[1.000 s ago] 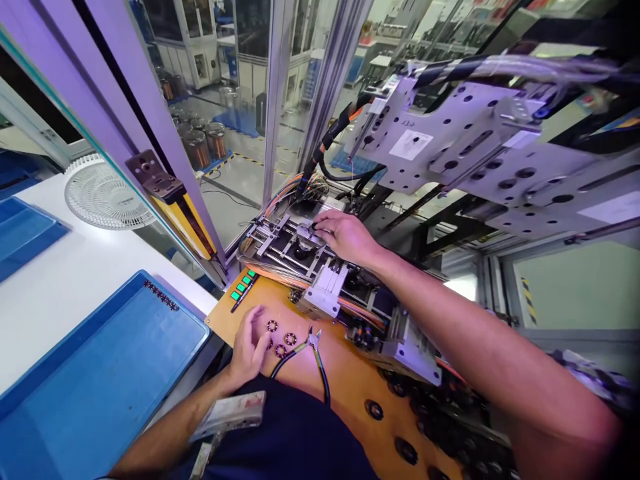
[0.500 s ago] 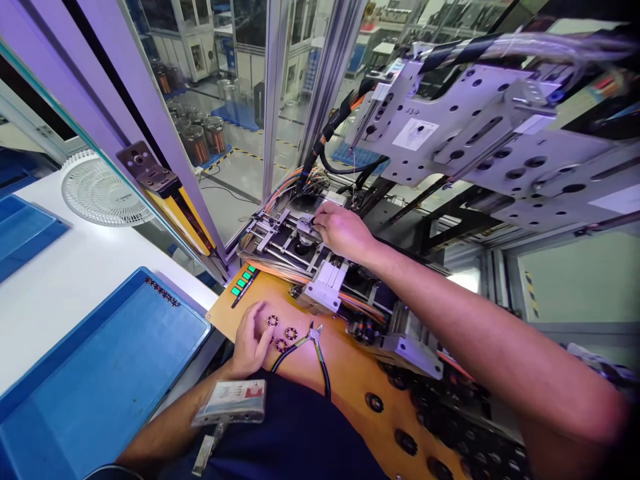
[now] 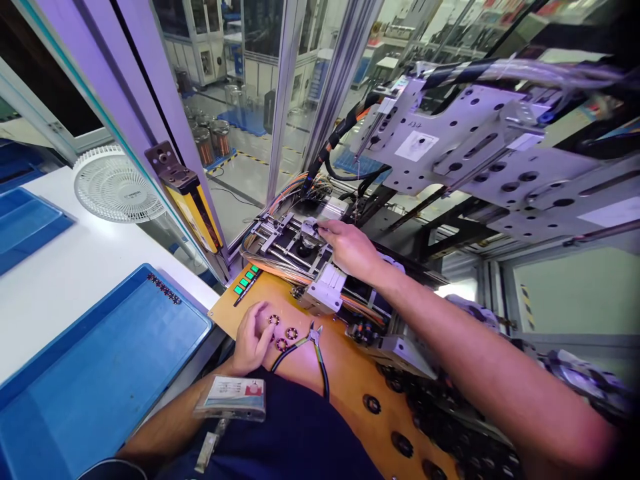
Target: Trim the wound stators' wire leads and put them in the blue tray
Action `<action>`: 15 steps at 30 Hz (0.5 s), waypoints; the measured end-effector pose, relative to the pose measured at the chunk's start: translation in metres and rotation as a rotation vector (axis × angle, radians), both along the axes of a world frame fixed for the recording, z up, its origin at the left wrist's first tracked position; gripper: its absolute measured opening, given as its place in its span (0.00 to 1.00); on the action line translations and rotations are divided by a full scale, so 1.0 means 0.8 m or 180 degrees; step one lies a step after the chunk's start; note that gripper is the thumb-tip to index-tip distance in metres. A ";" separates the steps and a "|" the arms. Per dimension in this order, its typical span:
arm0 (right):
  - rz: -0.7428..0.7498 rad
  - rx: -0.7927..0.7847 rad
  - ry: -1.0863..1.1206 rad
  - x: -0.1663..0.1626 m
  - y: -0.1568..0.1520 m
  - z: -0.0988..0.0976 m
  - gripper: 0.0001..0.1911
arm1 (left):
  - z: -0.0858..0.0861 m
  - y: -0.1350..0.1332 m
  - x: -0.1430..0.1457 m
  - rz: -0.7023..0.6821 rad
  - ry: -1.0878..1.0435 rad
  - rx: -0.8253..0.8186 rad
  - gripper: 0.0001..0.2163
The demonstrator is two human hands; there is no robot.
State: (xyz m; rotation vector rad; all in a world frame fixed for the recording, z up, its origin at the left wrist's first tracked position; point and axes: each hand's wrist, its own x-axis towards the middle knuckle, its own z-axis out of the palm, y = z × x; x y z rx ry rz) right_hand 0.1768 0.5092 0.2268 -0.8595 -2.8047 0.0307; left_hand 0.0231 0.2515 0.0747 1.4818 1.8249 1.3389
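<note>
My right hand [image 3: 350,245] reaches into the machine and pinches a small round part on the metal fixture [image 3: 293,243]. My left hand [image 3: 251,337] rests on the orange panel [image 3: 345,373], fingers loosely curled beside three small copper-wound rings [image 3: 283,333]. I cannot see anything held in it. A pair of black-handled cutters [image 3: 310,347] lies just right of the rings.
A blue tray [image 3: 100,360] with a row of small parts lies at left on a white bench, with a white fan [image 3: 117,187] behind it. A yellow light-curtain post [image 3: 193,207] stands at the machine's edge. Green buttons [image 3: 245,280] sit on the panel; a perforated plate [image 3: 475,153] hangs overhead.
My right hand has slid slightly back from over the fixture and now pinches at the round part. The left hand stays by the rings. The view shifted a little.
</note>
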 end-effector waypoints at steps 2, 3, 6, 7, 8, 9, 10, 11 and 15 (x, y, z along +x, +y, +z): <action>0.0008 0.0035 0.0185 0.001 -0.003 0.003 0.21 | 0.002 -0.002 0.001 0.0024 0.0087 0.0059 0.19; -0.0015 0.0083 0.0321 0.003 -0.007 0.008 0.22 | 0.004 -0.004 -0.001 0.0036 0.0144 0.0099 0.18; -0.0206 0.0365 0.0890 0.023 -0.045 0.037 0.24 | 0.014 0.000 -0.014 0.0079 0.0381 0.0274 0.18; -0.0273 0.0484 0.1091 0.033 -0.067 0.046 0.24 | 0.021 0.007 -0.022 0.0082 0.0483 0.0345 0.18; -0.0304 0.0586 0.1282 0.042 -0.092 0.054 0.24 | 0.031 0.018 -0.031 0.0070 0.0595 0.0421 0.18; -0.0296 0.0657 0.1435 0.052 -0.119 0.059 0.23 | 0.043 0.033 -0.040 0.0034 0.0717 0.0497 0.18; -0.0254 0.0704 0.1604 0.060 -0.147 0.062 0.22 | 0.058 0.052 -0.048 -0.0038 0.0847 0.0566 0.18; -0.0158 0.0661 0.1826 0.066 -0.176 0.061 0.21 | 0.074 0.075 -0.055 -0.0139 0.0985 0.0629 0.19; 0.0107 0.0275 0.2031 0.082 -0.268 0.038 0.23 | 0.137 0.174 -0.060 -0.0815 0.1579 0.0723 0.21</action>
